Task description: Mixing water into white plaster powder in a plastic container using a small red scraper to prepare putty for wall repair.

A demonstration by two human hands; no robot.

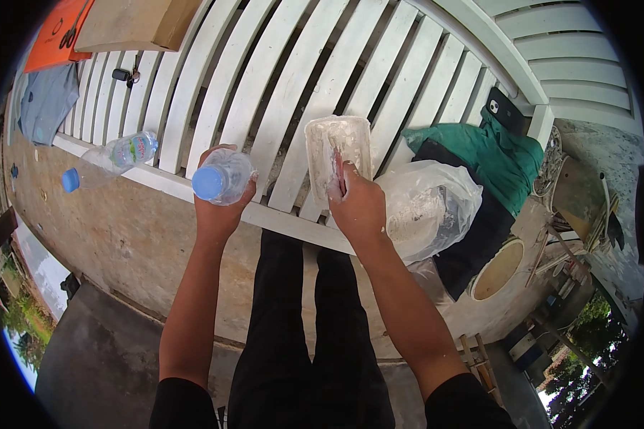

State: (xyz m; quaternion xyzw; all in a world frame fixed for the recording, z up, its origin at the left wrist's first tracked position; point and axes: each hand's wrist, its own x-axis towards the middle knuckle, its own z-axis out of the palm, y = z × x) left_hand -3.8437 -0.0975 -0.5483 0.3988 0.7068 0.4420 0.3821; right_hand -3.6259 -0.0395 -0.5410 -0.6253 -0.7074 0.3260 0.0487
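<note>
My left hand (229, 187) is wrapped round a clear plastic container (235, 168) with a round light-blue end facing up toward me. It is held over the front edge of a white slatted bench. My right hand (359, 204) grips a slim tool with a reddish handle (340, 171), whose working end is too small to make out. That tool points into an off-white rectangular tray (313, 161) smeared with a pale, paste-like substance. Whitish smears mark my right fingers. Beside my right wrist lies a clear plastic bag (436, 207) with pale powder or lumps in it.
On the bench (279, 121) lie a clear bottle (132, 151) with a blue cap, keys (125, 75), a cardboard box (132, 25) and a grey cloth (49, 104). To the right are a green cloth (490, 154), a black cloth (472, 254) and a phone (504, 109).
</note>
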